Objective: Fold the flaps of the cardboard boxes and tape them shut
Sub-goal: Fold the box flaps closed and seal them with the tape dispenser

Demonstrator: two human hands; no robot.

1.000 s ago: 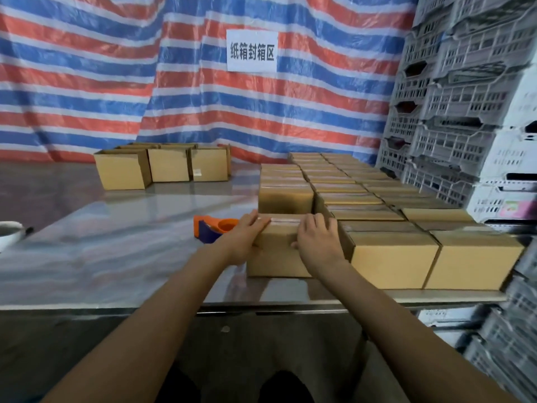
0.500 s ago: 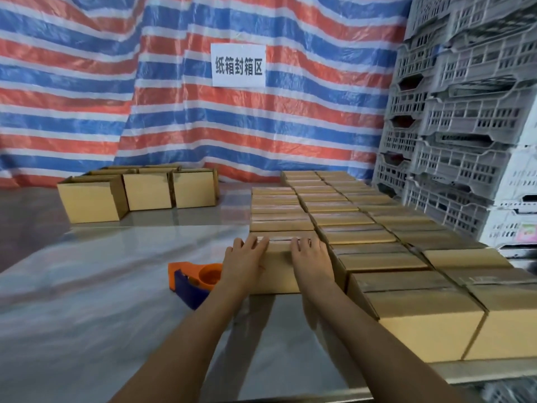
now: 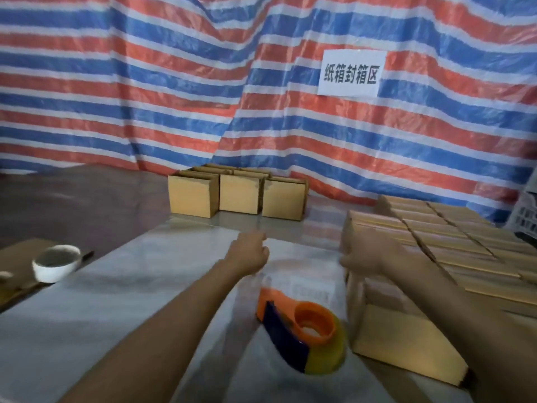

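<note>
Fingers, left hand (image 3: 248, 253): curled in loosely, holding nothing, hanging over bare surface; blurred by motion.
Fingers, right hand (image 3: 367, 254): spread and laid against the near left edge of the block of shut brown cardboard boxes (image 3: 453, 248); grip on any one box cannot be told through the blur.
Nearest box: plain brown cardboard box (image 3: 404, 341) at the right forearm, beside the block, near the front edge.
Tape: orange and dark blue tape dispenser with a yellowish roll (image 3: 302, 327) lying on the surface between the two forearms, just left of the nearest box, untouched.
Far boxes: cluster of open-topped brown cardboard boxes (image 3: 238, 193) at the back, well apart from both hands.
Left side: white round bowl (image 3: 56, 261) on a brown cardboard sheet (image 3: 20, 274).
Change: half a second ago both hands pressed the top of one box; now the left has lifted off toward the middle, and the view has swung left.
Surface: shiny grey metal surface (image 3: 116, 301).
Room: red, white and blue striped tarpaulin (image 3: 174, 82) behind, bearing a white paper sign with Chinese characters (image 3: 351, 72); pale plastic crate (image 3: 527, 216) at far right.
</note>
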